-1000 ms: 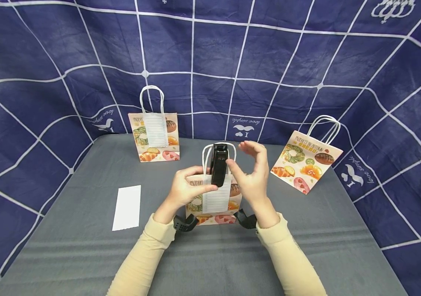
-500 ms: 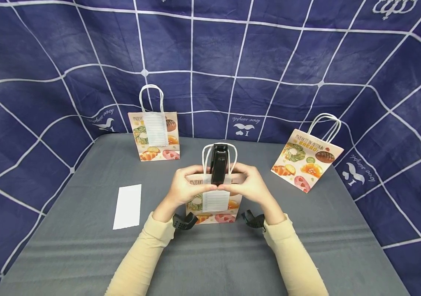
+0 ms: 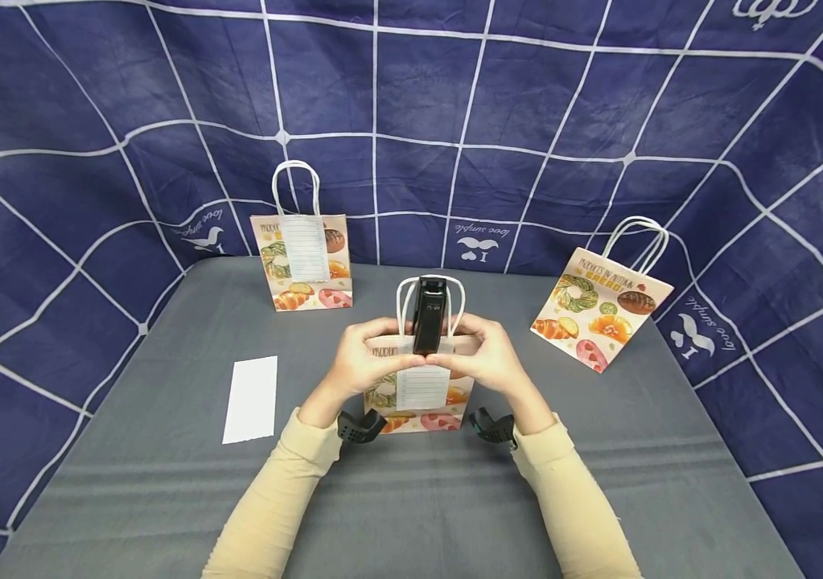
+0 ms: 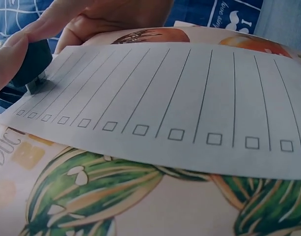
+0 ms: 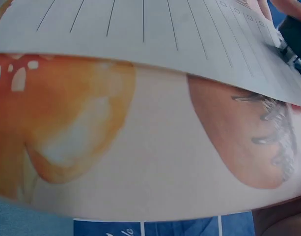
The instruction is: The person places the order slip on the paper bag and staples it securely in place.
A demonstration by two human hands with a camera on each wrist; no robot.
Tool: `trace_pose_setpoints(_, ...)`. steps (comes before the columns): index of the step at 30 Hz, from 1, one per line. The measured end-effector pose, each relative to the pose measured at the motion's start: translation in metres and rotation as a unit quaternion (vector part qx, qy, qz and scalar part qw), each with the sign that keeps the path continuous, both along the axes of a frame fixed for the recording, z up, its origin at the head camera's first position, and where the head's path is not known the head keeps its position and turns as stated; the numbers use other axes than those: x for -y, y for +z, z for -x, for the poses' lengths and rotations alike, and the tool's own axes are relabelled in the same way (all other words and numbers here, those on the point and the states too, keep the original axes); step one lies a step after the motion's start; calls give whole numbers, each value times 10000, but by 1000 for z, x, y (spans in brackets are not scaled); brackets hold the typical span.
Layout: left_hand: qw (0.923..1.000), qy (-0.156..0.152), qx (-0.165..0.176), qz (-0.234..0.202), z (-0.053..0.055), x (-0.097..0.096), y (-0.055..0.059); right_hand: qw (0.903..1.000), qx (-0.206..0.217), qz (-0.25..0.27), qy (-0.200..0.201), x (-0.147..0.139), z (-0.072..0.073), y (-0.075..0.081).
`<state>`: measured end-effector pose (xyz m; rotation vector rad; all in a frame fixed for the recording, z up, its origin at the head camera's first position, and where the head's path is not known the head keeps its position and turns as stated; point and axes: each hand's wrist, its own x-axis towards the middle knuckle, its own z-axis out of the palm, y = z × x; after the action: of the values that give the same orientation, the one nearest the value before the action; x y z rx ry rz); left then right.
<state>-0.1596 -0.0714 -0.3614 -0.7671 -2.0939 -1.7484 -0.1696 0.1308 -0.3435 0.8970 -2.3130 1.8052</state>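
Note:
A black stapler sits upright over the top edge of a paper bag printed with breads, its near end over a lined checklist slip on the bag's front. My left hand holds the stapler and bag top from the left, thumb at the stapler's near end. From the right, my right hand does the same; the thumb tips meet. Most fingers are hidden behind the bag. In the left wrist view the stapler's end is at the slip's edge, thumbs touching it.
At the back left stands a similar bag with a slip on its front. Another bag, without a visible slip, leans tilted at the right. A white paper slip lies on the grey tabletop. Blue checked cloth hangs behind.
My right hand, earlier raised and apart with fingers spread, has come down onto the stapler and bag top beside the left hand. The left hand has kept its hold.

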Motion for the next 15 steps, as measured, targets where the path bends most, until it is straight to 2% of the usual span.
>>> trace_pose_setpoints(3, 9999, -53, -80, -48, 0, -1, 0, 9998, -175, 100, 36, 0, 1, -3)
trace_pose_setpoints(7, 9994, -205, -96, -248, 0, -1, -2, 9992, -304, 263, 39, -2, 8, -16)
trace_pose_setpoints(10, 9980, -421, 15, -478, 1, -2, -4, 9985, -264, 466, 91, -3, 13, -25)
trace_pose_setpoints(15, 9964, -597, 132, -579, 2, -1, -5, 9973, -93, 695, 217, -3, 12, -27)
